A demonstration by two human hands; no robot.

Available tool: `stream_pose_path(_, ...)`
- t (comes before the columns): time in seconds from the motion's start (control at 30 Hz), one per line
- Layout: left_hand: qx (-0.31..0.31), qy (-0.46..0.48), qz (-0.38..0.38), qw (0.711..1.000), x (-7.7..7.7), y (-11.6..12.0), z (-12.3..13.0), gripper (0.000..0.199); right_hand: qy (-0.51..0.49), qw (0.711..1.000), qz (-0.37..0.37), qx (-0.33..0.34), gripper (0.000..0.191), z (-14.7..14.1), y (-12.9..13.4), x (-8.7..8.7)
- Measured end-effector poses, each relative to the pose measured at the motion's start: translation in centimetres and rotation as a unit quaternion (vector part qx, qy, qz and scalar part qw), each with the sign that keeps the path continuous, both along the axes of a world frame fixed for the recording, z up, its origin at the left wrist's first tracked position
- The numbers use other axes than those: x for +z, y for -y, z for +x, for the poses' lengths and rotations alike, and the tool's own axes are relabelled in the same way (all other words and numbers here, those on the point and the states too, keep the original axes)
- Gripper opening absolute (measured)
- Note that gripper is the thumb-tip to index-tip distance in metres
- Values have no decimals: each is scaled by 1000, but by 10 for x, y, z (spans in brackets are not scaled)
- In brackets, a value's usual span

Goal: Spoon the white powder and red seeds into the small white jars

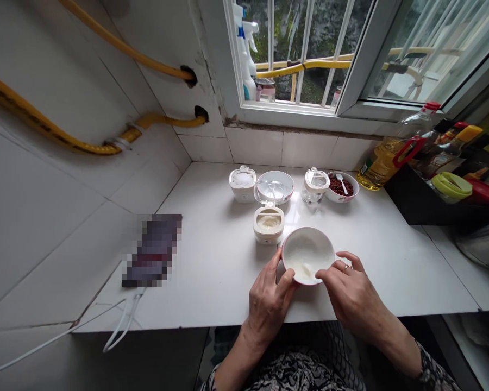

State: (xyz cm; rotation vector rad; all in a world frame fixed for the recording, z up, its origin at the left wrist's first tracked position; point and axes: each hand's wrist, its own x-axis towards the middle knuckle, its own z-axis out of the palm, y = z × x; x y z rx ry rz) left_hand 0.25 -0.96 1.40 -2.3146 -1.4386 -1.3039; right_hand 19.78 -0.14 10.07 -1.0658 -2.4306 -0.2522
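White bowl (307,251) with pink rim at front of table (212,282), pale powder inside, spoon-like shape at near side, too washed out to confirm. Left hand (269,307) narrow, curled around bowl's left rim, holding it; right hand (352,290) narrow, fingertips at right rim, grip or light touch impossible to tell. Two-sided hold reads as steadying bowl close to body. Just behind bowl: open tub (268,225) of pale paste, clear lid raised. Farther behind bowl: white tub (242,184), shallow dish (275,183), glass jar (315,187), small bowl of red peppercorns (341,187). Behind and right of bowl: oil bottle (381,163), black caddy (427,203). Left of bowl: pixelated flat object (152,250), white cable (124,326). Nothing between hands and bowl.
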Motion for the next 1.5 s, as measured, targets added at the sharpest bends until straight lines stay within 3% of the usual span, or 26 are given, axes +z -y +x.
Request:
stream_pose_path(0.17, 1, -4, 11, 1000, 0, 0, 0, 9, -26, 991, 76, -103, 27, -7, -13, -10)
stream_pose_path(0.23, 1, -4, 10, 1000, 0, 0, 0, 8, -43, 993, 64, -88, 27, -13, -18, -14)
stream_pose_path(0.4, 7, -7, 23, 1000, 0, -1, 0, 6, -67, 997, -28, 34, 27, -19, -14, -9)
stream_pose_path(0.57, 7, -14, 36, 999, 0, 0, 0, 6, -67, 994, 51, -72, 28, -15, -15, -9)
stream_pose_path(0.63, 4, -13, 40, 999, 1, -1, 1, 5, -62, 995, 56, -61, 30, -17, -16, -12)
stream_pose_path(0.73, 2, -9, 43, 999, 1, -1, 1, 5, -52, 998, -7, 32, 31, -19, -13, -9)
stream_pose_path(0.8, -2, -10, 47, 999, 1, -1, 0, 5, -55, 996, -43, 57, 29, -16, -10, -5)
stream_pose_path(0.93, -7, -15, 51, 999, 1, -1, 0, 5, -72, 997, -14, -12, 33, -4, -7, 0)
stream_pose_path(1.1, -7, -14, 33, 999, 1, -1, -2, 7, -104, 991, -82, 12, 28, 2, -3, -1)
stream_pose_path(1.23, -15, -9, 19, 1000, 2, -2, -2, 7, -147, 984, -97, -38, 23, 5, -8, 0)
stream_pose_path(1.5, -9, 4, -5, 1000, -1, -3, -2, 8, -224, 951, -203, -66, 23, -3, -16, -10)
